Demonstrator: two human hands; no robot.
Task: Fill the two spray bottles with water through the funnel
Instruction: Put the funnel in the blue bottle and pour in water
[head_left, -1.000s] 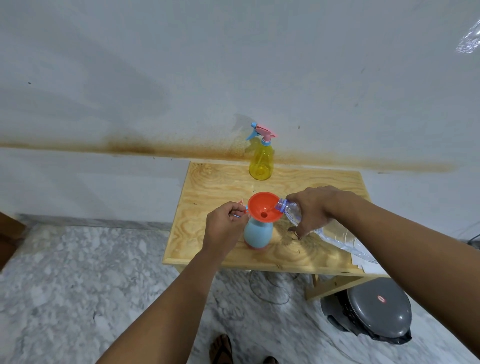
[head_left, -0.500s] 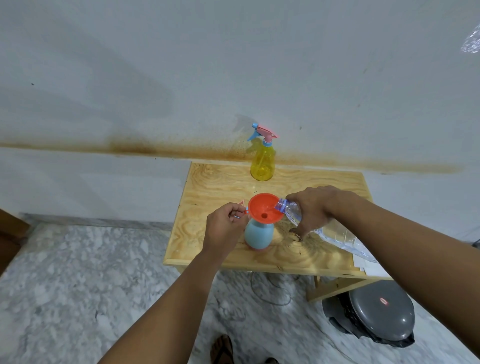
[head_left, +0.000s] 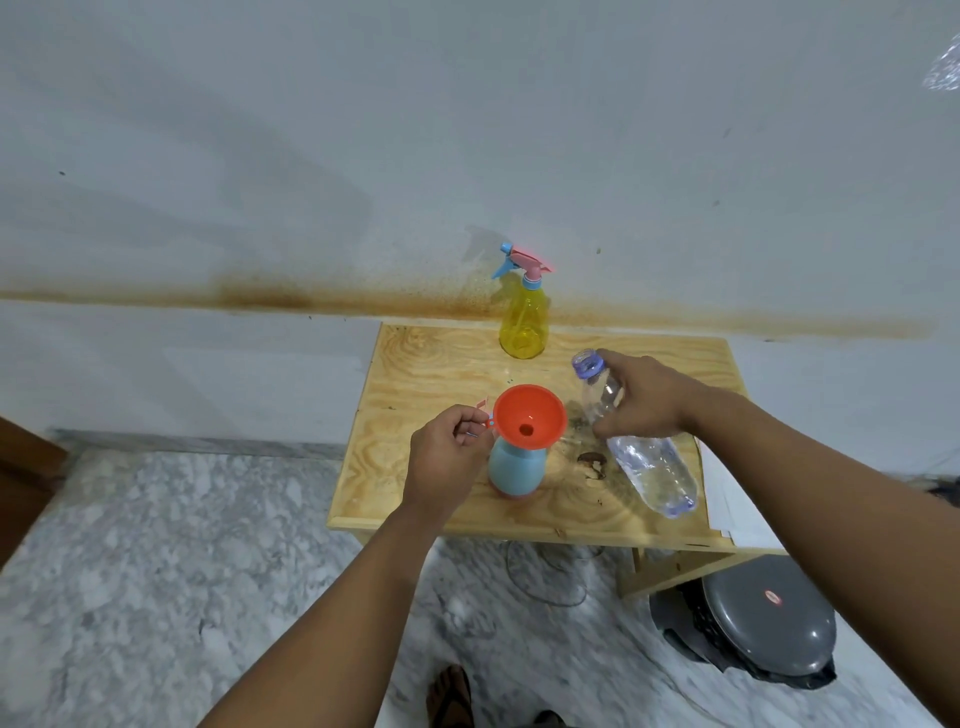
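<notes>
Your right hand (head_left: 641, 402) grips a clear plastic water bottle (head_left: 636, 441), tilted neck-up above the pale plywood table (head_left: 431, 364). Your left hand (head_left: 447, 457) pinches the tab of an orange plastic funnel (head_left: 529, 415) seated in a light-blue spray bottle (head_left: 517, 470); a capped yellow spray bottle (head_left: 523, 325) stands behind.

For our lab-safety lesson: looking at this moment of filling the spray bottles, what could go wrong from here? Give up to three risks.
1. The water bottle is uncapped and tilted in the right hand; it may dribble onto the wooden table.
2. The orange funnel sits top-heavy on the blue spray bottle, steadied only by the left hand at its tab; letting go might tip it.
3. The papers lie near the bottle's base and could get wet.
</notes>
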